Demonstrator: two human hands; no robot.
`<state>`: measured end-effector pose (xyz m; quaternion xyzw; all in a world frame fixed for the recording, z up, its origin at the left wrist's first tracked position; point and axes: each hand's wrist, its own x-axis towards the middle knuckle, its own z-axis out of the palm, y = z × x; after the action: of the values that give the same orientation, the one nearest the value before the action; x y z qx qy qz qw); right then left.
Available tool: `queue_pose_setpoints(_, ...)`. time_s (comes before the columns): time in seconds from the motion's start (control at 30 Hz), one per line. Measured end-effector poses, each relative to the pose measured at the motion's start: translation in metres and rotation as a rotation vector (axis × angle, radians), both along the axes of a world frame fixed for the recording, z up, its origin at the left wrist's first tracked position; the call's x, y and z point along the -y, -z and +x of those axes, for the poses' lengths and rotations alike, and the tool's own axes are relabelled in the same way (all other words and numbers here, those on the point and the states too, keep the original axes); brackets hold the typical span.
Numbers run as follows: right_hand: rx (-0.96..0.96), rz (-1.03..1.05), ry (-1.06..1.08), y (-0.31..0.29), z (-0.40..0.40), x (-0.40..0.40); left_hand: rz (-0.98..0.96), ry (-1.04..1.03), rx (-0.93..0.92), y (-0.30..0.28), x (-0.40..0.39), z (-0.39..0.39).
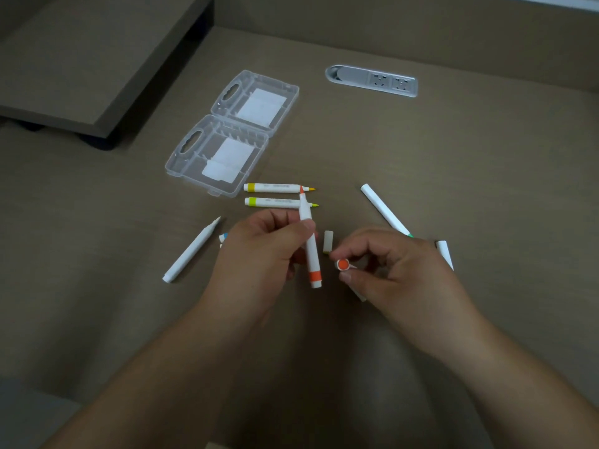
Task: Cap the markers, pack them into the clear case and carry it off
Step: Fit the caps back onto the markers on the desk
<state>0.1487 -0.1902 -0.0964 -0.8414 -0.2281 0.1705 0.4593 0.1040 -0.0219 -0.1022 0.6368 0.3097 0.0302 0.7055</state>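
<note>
My left hand (264, 254) holds an uncapped orange marker (310, 247) upright, tip pointing away. My right hand (398, 270) pinches the orange cap (343, 264) between thumb and forefinger, a short way right of the marker's lower end. The clear case (227, 134) lies open flat beyond them, both halves empty apart from white labels. Two uncapped yellow markers (275, 188) (275, 202) lie side by side just in front of the case. Another white marker (191, 251) lies at the left, one with a green tip (384, 210) at the right. A loose cap (328, 241) lies between my hands.
A silver socket panel (372, 81) is set into the brown desk (486, 157) behind. A raised shelf (81, 59) stands at the back left. A further white marker (444, 252) peeks out behind my right hand, and a blue-ended piece (223, 236) beside my left.
</note>
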Motion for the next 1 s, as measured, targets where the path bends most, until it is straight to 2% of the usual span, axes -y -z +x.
queue_pose_setpoints(0.17, -0.001, -0.005, 0.026, -0.002, -0.003, 0.000, 0.014, 0.037, -0.021, -0.003, 0.004, -0.001)
queue_pose_setpoints(0.3, -0.219, 0.313, 0.302, -0.010, 0.006, -0.001, 0.133, 0.160, -0.056, 0.000, 0.008, -0.009)
queue_pose_setpoints(0.43, -0.278, 0.489, 0.393, -0.016, 0.013, -0.005, 0.216, 0.272, -0.106, 0.002, 0.014, -0.016)
queue_pose_setpoints(0.8, -0.292, 0.384, 0.311, -0.009, 0.003, -0.007, 0.281, 0.330, -0.058, -0.005, 0.021, -0.023)
queue_pose_setpoints(1.0, -0.258, 0.332, 0.363, 0.002, -0.009, -0.005, 0.362, 0.382, -0.129, -0.003, 0.030, -0.025)
